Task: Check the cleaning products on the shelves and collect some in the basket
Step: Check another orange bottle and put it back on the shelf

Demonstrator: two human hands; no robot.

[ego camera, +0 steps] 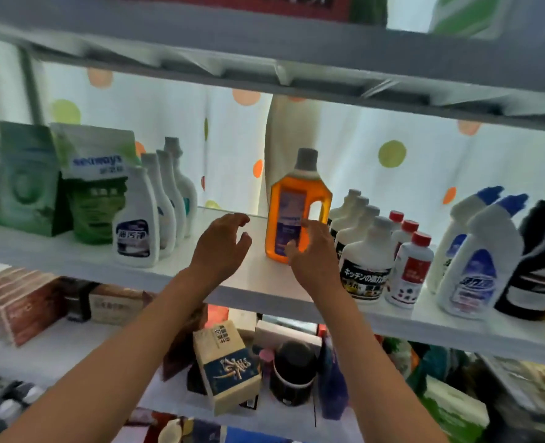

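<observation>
An orange bottle [292, 209] with a grey cap and a purple label stands upright on the white shelf [258, 282]. My right hand [312, 254] is at its front right side, fingers relaxed and spread, close to or just touching the bottle without gripping it. My left hand [221, 247] hovers over the bare shelf just left of the bottle, fingers loosely curled, holding nothing. No basket is in view.
Left on the shelf stand green pouches [95, 183] and white spray bottles [135, 222]. Right of the orange bottle are white grey-capped bottles [365, 263], red-capped bottles [410, 270], blue-capped bottles [479, 266] and a black bottle [533, 270]. Boxes and jars crowd the lower shelf [226, 369].
</observation>
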